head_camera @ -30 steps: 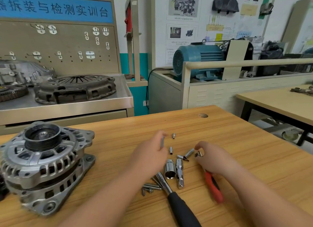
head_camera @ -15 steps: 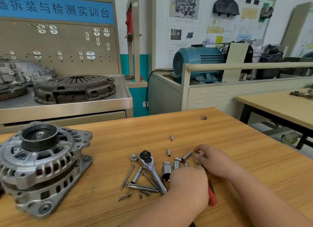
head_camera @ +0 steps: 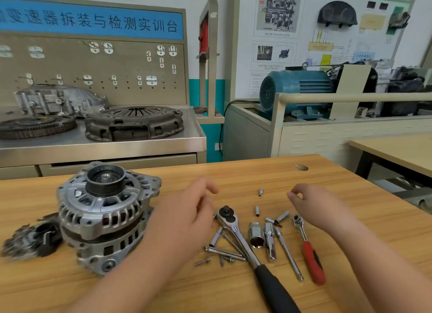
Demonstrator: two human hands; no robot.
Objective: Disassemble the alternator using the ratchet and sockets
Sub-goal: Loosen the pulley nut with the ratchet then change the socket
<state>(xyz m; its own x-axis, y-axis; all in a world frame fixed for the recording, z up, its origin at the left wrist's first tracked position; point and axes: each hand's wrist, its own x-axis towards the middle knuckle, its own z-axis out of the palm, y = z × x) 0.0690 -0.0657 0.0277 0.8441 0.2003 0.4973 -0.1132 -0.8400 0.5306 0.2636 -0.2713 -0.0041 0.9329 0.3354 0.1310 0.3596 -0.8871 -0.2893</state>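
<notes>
We are in a workshop, at a wooden desk (head_camera: 233, 287) with a steel bench (head_camera: 98, 144) behind it that carries a clutch plate (head_camera: 134, 122), a flywheel (head_camera: 37, 125) and a gear housing (head_camera: 58, 100); a blue motor (head_camera: 297, 90) sits further right. On our desk the alternator (head_camera: 105, 217) stands at the left, pulley (head_camera: 105, 180) up, with a dark fan-like part (head_camera: 30, 238) just beside it on its left. Our left hand (head_camera: 187, 217) hovers between the alternator and the tools, fingers loosely curled and holding nothing we can see. Our right hand (head_camera: 315, 205) hangs over the right end of the tools, thumb and forefinger drawn together; we cannot tell whether they pinch anything. Between the hands lies the big ratchet (head_camera: 245, 245), its head near the left hand and its black grip running toward the near edge. To its right lie a large socket (head_camera: 256, 234), an adapter (head_camera: 270, 241), an extension (head_camera: 288, 254) and a small ratchet (head_camera: 308, 249) with a red handle. Two small sockets (head_camera: 261, 192) stand further back, and another (head_camera: 281, 217) lies tilted near them. Long bolts (head_camera: 222, 250) and short screws (head_camera: 203, 262) lie loose left of the big ratchet's shaft.
</notes>
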